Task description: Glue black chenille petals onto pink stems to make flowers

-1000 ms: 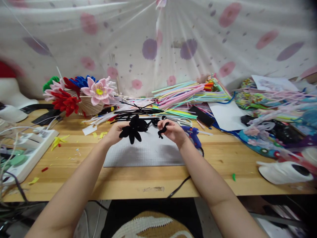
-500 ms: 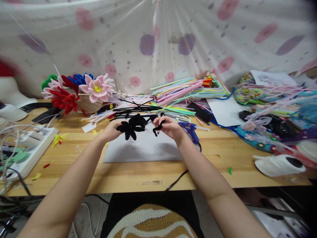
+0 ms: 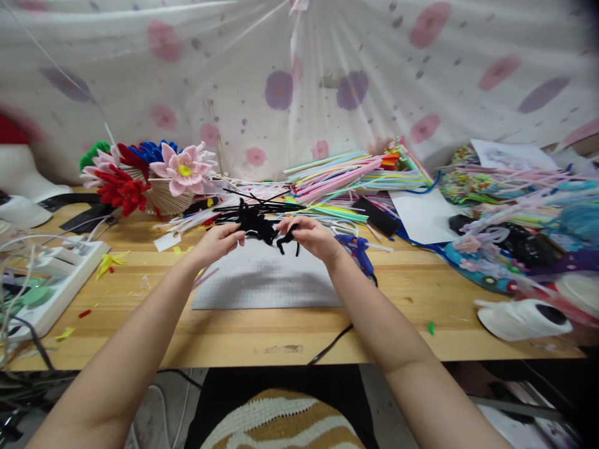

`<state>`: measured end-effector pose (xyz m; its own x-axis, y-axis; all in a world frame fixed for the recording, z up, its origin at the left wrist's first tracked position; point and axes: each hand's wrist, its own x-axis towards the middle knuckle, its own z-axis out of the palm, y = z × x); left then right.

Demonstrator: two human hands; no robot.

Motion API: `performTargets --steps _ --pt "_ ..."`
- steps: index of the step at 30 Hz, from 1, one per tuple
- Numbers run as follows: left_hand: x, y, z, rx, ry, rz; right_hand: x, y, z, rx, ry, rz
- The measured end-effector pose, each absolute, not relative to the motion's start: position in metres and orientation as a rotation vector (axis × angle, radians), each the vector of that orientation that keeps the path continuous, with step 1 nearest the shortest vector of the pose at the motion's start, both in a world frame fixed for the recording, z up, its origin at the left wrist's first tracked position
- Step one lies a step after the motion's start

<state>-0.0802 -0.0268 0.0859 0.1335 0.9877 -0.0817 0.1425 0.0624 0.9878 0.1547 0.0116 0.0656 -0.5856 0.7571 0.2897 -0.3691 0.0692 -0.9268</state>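
My left hand [image 3: 219, 242] is closed, thumb and fingers pinching a black fuzzy pipe-cleaner flower [image 3: 253, 219] by its left side. The flower is tilted, so its petals overlap into a dark clump. My right hand [image 3: 316, 237] pinches a bent black pipe-cleaner piece [image 3: 287, 238], its loose ends hanging down. Flower and bent piece come very close together; whether they are joined I cannot tell. Both are held above a grey cutting mat [image 3: 266, 284].
A blue glue gun [image 3: 358, 252] lies right of the mat. Black pipe cleaners [image 3: 229, 215] and a colourful bundle [image 3: 337, 171] lie behind. Fuzzy flowers [image 3: 185, 168] stand back left, a power strip [image 3: 84, 274] at left, and a white thread cone [image 3: 519, 319] at right.
The flower has turned from showing its spread petals to a tilted, bunched view. My hands have come slightly closer together, the left one moving right.
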Motion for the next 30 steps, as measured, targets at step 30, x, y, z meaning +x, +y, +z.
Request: performTargets --steps 30 --pt "-0.016 -0.044 0.043 0.518 1.128 1.124 0.124 0.015 0.026 -0.82 -1.586 0.984"
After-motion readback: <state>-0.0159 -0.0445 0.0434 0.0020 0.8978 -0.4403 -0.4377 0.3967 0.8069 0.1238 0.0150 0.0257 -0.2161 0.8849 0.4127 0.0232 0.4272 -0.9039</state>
